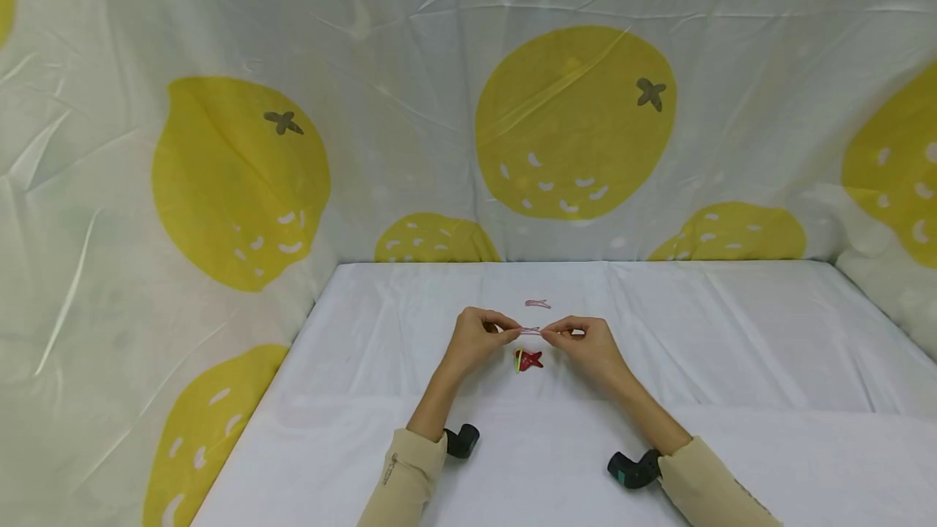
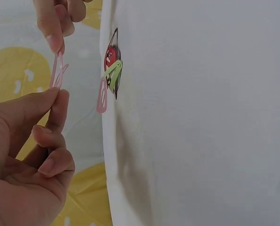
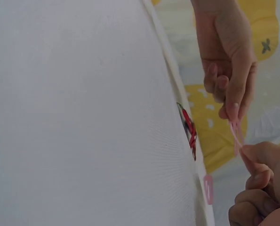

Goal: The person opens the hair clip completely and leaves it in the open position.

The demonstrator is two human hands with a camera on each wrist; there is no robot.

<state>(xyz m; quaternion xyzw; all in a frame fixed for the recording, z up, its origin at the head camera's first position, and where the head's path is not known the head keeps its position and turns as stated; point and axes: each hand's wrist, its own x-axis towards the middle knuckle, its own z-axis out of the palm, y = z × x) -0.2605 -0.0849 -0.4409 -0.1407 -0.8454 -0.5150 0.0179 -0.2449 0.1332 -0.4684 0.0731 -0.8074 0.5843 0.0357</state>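
Note:
Above the white table, both hands pinch a pink snap hair clip [image 1: 530, 331] between them. My left hand [image 1: 472, 341] holds one end with thumb and forefinger, and my right hand [image 1: 588, 346] the other. In the left wrist view the clip [image 2: 58, 75] looks sprung, with one strip standing off its frame. Nearer to me on the cloth lies a red, star-like piece [image 1: 530, 360], and against its left side a yellow-green hair clip [image 1: 519, 360]. Another pink hair clip [image 1: 538, 303] lies farther back, beyond the hands.
A wrinkled white cloth [image 1: 732, 332] covers the table. Behind it hangs a pale curtain [image 1: 410, 104] printed with big yellow lemons, which also runs along both sides. Black wrist cameras [image 1: 463, 441] sit on both forearms, near the beige sleeves [image 1: 413, 470].

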